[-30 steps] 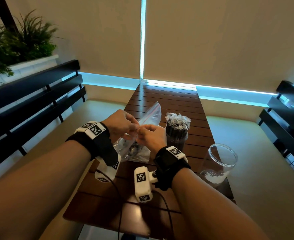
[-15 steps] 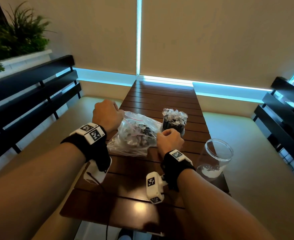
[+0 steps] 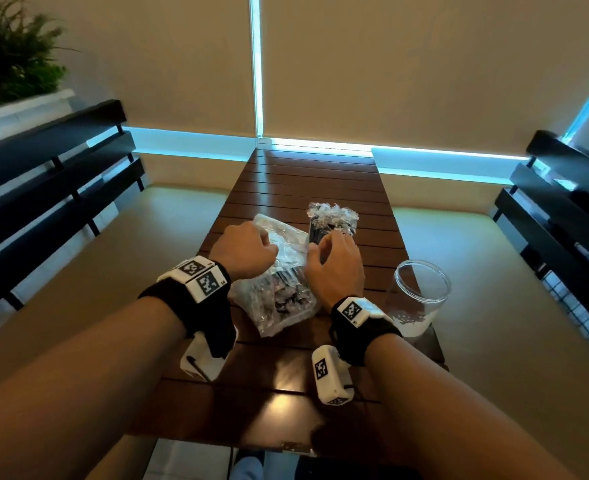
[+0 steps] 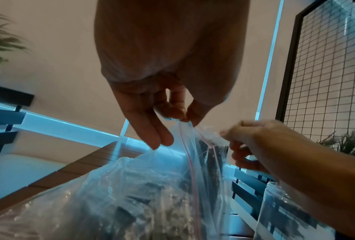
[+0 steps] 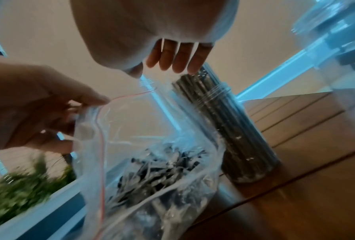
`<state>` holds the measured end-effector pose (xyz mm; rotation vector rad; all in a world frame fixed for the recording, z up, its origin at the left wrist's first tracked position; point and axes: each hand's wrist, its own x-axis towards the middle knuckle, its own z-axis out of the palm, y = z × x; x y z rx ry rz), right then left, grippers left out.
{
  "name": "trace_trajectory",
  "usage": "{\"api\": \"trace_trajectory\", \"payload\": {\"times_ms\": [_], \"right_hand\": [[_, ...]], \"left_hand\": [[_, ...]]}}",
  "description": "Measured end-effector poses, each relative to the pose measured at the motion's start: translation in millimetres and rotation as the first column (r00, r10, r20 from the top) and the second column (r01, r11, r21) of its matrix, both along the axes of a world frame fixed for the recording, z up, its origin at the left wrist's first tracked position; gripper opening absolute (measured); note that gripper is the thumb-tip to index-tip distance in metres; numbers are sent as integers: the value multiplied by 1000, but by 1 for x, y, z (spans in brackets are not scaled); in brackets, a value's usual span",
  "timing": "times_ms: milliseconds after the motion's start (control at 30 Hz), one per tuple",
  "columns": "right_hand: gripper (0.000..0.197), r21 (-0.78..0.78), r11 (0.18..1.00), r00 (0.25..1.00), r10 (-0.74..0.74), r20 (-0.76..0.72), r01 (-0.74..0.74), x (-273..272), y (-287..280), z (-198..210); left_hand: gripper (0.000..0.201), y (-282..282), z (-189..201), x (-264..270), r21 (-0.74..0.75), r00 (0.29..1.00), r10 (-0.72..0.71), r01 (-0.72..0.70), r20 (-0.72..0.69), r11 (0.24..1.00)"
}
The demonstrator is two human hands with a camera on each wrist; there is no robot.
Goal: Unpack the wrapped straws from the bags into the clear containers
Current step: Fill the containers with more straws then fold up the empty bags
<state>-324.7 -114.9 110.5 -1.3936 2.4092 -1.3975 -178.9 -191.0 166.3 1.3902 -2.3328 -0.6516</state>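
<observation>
Straws (image 3: 288, 296), dark and wrapped in clear film, lie heaped inside a zip bag (image 3: 279, 271) at centre frame in the head view, on the slatted wooden table (image 3: 307, 181).

Left to right:

- Left of centre: left hand (image 3: 243, 249) at the bag's mouth. Left wrist view shows thumb and forefinger pinching the lip by the red zip line (image 4: 190, 155), the other fingers hanging loose below. Reads as an anchor hold, keeping one wall of the mouth up so the bag stays open and does not slump.
- Centre: the bag rests on the table with its mouth raised toward the hands and the straws settled in its lower part. That tilt likely keeps the contents from spilling while the mouth is worked.
- Right of centre: right hand (image 3: 334, 266) at the opposite lip. Fingers curled; in the left wrist view its fingertips appear to nip the far side of the zip strip. From its own wrist view the contact is hidden behind the palm, so the grasp is probable, not certain. Opposed pulls would spread the seal.
- Just behind the right hand: a clear container (image 3: 333, 225) standing upright, packed with straws, crinkled wrapper ends above the rim.
- Lower right: a second clear container (image 3: 421, 296), upright, no straws visible in it. Presumably placed near for this bag's load.
</observation>
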Motion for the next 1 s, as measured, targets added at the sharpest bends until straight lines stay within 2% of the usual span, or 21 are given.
{"api": "trace_trajectory", "payload": {"times_ms": [67,100,167,200,267,367,500,533,600,667,700,767,833,1000], "right_hand": [[10,155,985,991,56,124,-76,-13,4,-7],[20,251,955,981,125,151,-160,-18,5,-12],[47,433,838,944,293,155,-331,-19,5,-19],[55,474,793,923,348,164,-383,-18,3,-21],[56,440,788,902,357,244,-431,-17,-3,-20],[46,427,816,914,287,287,-390,-23,-11,-16],[53,468,844,956,162,243,-262,-33,-15,-18],[48,479,853,974,132,183,-206,-35,-13,-17],[32,472,882,992,71,-104,-13,-39,-5,-11],[32,373,910,919,-20,-395,180,-48,5,-2],[39,362,898,888,-66,-455,252,-55,12,4],[57,450,827,892,-131,-432,338,-70,25,10],[66,542,767,919,-155,-361,343,-83,41,10],[52,536,835,985,-46,-164,128,-84,58,-5]], "left_hand": [[23,-1,0,0,64,996,51,-46,-72,997],[22,-2,1,-1,79,994,66,-60,-82,995],[22,-5,3,0,88,995,79,-74,-60,993],[22,-7,3,1,89,995,87,-82,-48,993],[24,-13,2,3,95,994,102,-98,-43,991],[23,-18,1,5,114,988,138,-130,-67,985],[23,-18,-1,2,151,982,158,-141,-105,978],[24,-17,-2,2,155,983,151,-133,-106,979],[25,-14,-3,-1,159,985,141,-124,-103,980],[23,-12,-2,-5,167,985,139,-121,-100,978],[22,-10,-1,-7,172,985,139,-121,-101,978],[21,-5,1,-13,187,983,144,-122,-113,975],[19,1,3,-18,196,980,150,-123,-128,973],[19,12,6,-20,227,978,156,-122,-139,966]]}}
